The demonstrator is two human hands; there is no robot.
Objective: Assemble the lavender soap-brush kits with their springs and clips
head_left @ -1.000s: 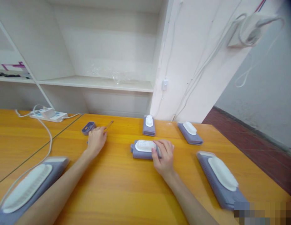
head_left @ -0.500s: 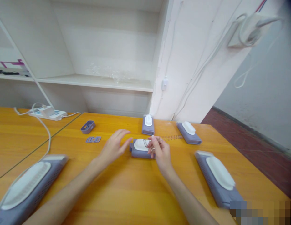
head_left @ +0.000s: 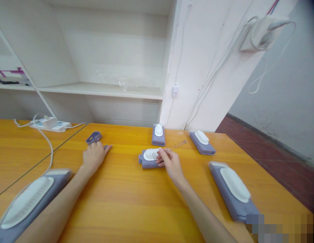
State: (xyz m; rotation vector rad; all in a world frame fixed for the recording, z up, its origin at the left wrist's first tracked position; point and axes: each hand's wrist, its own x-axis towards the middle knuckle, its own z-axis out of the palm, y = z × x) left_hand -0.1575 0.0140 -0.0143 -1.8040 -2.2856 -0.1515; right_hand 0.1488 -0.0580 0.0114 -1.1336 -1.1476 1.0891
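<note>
My right hand point(head_left: 169, 161) pinches one end of a long thin metal spring point(head_left: 177, 145) that stretches up and to the right over the wooden table point(head_left: 126, 195). The pinched end sits above the white top of a small purple device point(head_left: 147, 159) in the middle of the table. My left hand point(head_left: 92, 156) rests further left with its fingers curled down on a small flat purple piece point(head_left: 106, 147), which is mostly hidden beneath them. Just behind that hand lies a small purple tray-like part point(head_left: 94, 137).
Two more small purple devices point(head_left: 158, 134) point(head_left: 202, 142) lie at the table's far edge. A larger one point(head_left: 233, 189) lies on the right, another point(head_left: 27, 200) at the near left under my forearm. A white power strip point(head_left: 52, 125) with cable sits far left, below white shelves.
My left hand went from beside the middle device back left onto the flat purple piece. My right hand kept the spring, whose free end swung slightly upward.
</note>
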